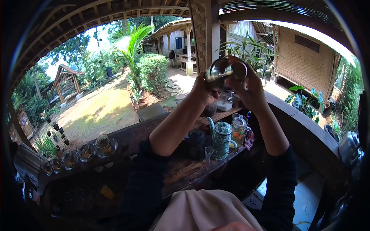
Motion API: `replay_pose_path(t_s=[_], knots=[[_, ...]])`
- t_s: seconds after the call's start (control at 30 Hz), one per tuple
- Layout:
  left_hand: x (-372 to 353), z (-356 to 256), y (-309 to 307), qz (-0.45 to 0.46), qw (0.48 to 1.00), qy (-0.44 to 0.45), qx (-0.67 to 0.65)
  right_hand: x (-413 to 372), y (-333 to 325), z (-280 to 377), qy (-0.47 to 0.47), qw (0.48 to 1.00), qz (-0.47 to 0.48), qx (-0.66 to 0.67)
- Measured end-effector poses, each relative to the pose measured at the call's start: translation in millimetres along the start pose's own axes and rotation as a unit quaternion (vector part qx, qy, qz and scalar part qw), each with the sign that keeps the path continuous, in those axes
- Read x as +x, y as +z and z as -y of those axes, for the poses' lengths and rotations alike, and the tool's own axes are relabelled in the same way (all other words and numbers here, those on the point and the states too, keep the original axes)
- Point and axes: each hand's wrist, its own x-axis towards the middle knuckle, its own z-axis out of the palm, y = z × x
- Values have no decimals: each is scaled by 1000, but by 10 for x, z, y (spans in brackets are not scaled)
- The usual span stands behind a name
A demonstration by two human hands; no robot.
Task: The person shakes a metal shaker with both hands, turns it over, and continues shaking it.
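Note:
Both hands are raised above the far side of the wooden counter, around a shiny, rounded, jar-like container. My left hand grips it from the left and below. On the other side, my right hand has its fingers bent around the container's round end, which may be a lid. What is inside cannot be made out. Just below the hands stands a clear jar with white contents, beside a darker jar. Nearer me are a green speckled enamel pot and a glass pitcher with orange pieces inside.
A small clear glass and a dark pot stand left of the enamel pot. A reddish cloth lies by the pitcher. Several filled glass cups line the ledge at left. A low wall curves along the right.

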Motion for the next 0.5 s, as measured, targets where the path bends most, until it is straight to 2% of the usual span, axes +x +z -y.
replay_pose_path(t_s=[0.03,0.07,0.1,0.17,0.2,0.23,0.27,0.3,0.33,0.37,0.4,0.43,0.47,0.5], knots=[[-48,37,-150,-146,986,-75,7,18,-33,42,114,989,-13,91],[-105,3,-418,191,956,-139,-174,2,8,174,2,1000,1,4],[-305,32,76,25,999,9,-47,-53,38,335,-116,990,12,-85],[-776,-168,598,56,990,-31,-126,-271,138,767,-318,929,65,-181],[-923,-135,674,120,989,24,-78,-403,240,833,-461,867,44,-182],[-1010,-116,701,183,979,79,-30,-472,314,863,-594,784,22,-179],[-894,-58,576,289,891,316,149,-451,341,836,-592,785,22,-181],[-889,-111,541,288,893,314,145,-417,357,786,-622,767,15,-160],[-897,-176,500,251,952,173,30,-381,368,726,-650,747,11,-137],[-885,-233,465,205,974,27,-87,-340,377,625,-544,822,-3,-170],[-760,-257,375,164,980,-26,-108,-154,338,465,-488,852,-5,-187],[-647,-235,268,160,965,-38,-204,9,406,394,-396,905,-9,-155],[-584,-146,229,23,987,-36,-156,20,498,363,-196,972,-32,-124],[-516,-77,160,-115,987,-33,-103,24,501,422,-198,971,-34,-129]])
